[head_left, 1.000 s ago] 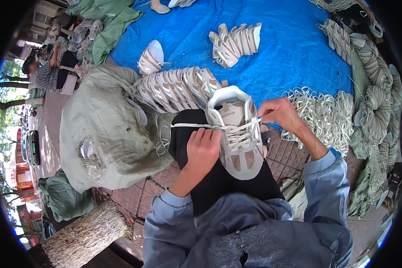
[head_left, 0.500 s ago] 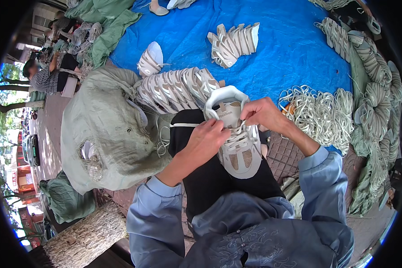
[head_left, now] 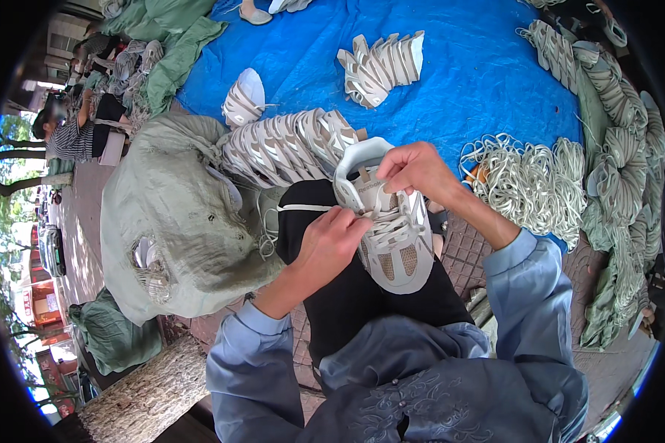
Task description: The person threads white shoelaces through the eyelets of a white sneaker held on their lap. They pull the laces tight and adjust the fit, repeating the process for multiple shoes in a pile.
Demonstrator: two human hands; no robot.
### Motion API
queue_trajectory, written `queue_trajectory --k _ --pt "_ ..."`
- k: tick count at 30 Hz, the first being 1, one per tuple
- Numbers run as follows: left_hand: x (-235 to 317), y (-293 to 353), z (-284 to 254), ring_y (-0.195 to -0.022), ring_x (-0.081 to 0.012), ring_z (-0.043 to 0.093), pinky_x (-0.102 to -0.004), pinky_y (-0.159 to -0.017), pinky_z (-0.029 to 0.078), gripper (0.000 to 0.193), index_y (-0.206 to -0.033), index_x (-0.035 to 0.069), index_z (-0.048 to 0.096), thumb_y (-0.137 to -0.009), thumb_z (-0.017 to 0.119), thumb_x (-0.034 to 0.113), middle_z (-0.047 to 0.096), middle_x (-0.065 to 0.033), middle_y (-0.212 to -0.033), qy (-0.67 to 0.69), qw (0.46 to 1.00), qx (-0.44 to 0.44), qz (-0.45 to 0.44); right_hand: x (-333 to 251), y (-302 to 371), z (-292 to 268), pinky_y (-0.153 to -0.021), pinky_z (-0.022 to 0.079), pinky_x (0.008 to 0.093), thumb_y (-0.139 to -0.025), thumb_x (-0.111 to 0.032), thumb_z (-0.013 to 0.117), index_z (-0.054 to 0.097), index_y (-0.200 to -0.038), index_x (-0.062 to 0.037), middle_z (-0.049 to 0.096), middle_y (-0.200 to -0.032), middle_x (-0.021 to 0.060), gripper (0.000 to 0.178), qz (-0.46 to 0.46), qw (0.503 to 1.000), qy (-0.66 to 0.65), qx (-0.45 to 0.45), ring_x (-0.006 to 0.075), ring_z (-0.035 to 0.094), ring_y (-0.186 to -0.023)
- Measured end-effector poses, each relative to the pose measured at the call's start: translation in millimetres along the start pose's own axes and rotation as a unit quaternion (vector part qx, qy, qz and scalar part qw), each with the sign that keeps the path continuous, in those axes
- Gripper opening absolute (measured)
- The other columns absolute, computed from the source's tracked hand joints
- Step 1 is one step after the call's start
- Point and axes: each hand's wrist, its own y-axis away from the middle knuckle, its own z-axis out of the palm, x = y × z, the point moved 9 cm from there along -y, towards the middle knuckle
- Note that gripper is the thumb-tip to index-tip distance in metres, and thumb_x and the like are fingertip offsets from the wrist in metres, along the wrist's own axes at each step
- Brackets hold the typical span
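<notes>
A white and beige shoe upper (head_left: 399, 269) rests on my black-trousered lap, its toe toward me and its collar away. White laces (head_left: 390, 230) run across its front. My left hand (head_left: 326, 247) is closed in a pinch on the shoelace at the left row of eyelets, and a loose lace end (head_left: 301, 208) trails leftward over my knee. Above the tongue, my right hand (head_left: 420, 171) has its thumb and fingers pressed together on the shoelace, which runs down from them to the eyelets. My fingers partly cover the tongue and right collar.
Nested shoe uppers (head_left: 281, 151) lie beyond my left knee, and another row (head_left: 380, 68) sits on the blue tarp (head_left: 465, 81). A large pale sack (head_left: 185, 214) stands left. Right are tangled laces (head_left: 528, 192) and bundled uppers (head_left: 619, 166). A person (head_left: 74, 136) sits far left.
My right hand has moved left and up from the right edge of the collar to above the tongue. My left hand has shifted slightly left and down.
</notes>
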Motion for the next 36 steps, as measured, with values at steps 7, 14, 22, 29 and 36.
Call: queue_trajectory --k 7,14,22,29,36 --pt "-5 -5 17 -0.065 -0.0199 0.056 -0.0303 -0.055 0.047 0.019 -0.083 0.009 0.058 -0.065 0.058 0.003 0.050 -0.0046 -0.069 -0.051 0.996 -0.067 -0.020 -6 -2 5 -0.042 0.036 0.0197 -0.060 0.001 0.065 0.064 -0.075 -0.0001 0.058 -0.063 0.0021 0.015 -0.003 1.000 0.025 -0.010 0.0043 0.048 -0.050" --pt "-12 -14 30 -0.061 -0.0236 0.058 -0.0347 -0.052 0.046 0.006 -0.075 0.008 0.055 -0.070 0.057 0.007 0.052 -0.0071 -0.066 -0.034 0.987 -0.154 -0.042 -7 2 2 -0.044 0.037 0.0193 -0.060 0.000 0.066 0.064 -0.074 -0.0015 0.058 -0.061 0.0013 0.014 -0.023 0.998 0.061 0.001 0.0040 0.049 -0.052" --pt "-3 -15 28 -0.060 -0.0204 0.056 -0.0314 -0.051 0.046 0.010 -0.074 0.005 0.054 -0.065 0.057 0.008 0.051 -0.0055 -0.065 -0.069 0.992 -0.105 0.034 -11 7 4 -0.049 0.041 0.0211 -0.061 0.001 0.065 0.063 -0.074 -0.0039 0.058 -0.061 -0.0001 0.014 -0.085 0.979 0.186 0.005 0.0041 0.052 -0.057" --pt "24 -13 25 -0.064 -0.0152 0.052 -0.0244 -0.054 0.046 0.020 -0.082 0.003 0.053 -0.063 0.056 0.009 0.046 -0.0039 -0.071 -0.241 0.956 -0.036 0.162 -13 11 25 -0.052 0.043 0.0215 -0.061 0.001 0.065 0.063 -0.076 -0.0059 0.059 -0.063 0.0024 0.017 -0.171 0.936 0.307 0.005 0.0064 0.055 -0.058" --pt "14 -15 19 -0.066 -0.0168 0.053 -0.0258 -0.054 0.047 0.023 -0.088 0.000 0.052 -0.066 0.057 0.007 0.045 -0.0066 -0.076 -0.201 0.975 0.029 0.092 -2 11 4 -0.052 0.043 0.0220 -0.060 0.004 0.066 0.062 -0.075 -0.0029 0.059 -0.061 0.0023 0.016 -0.104 0.975 0.194 0.015 0.0058 0.056 -0.060"
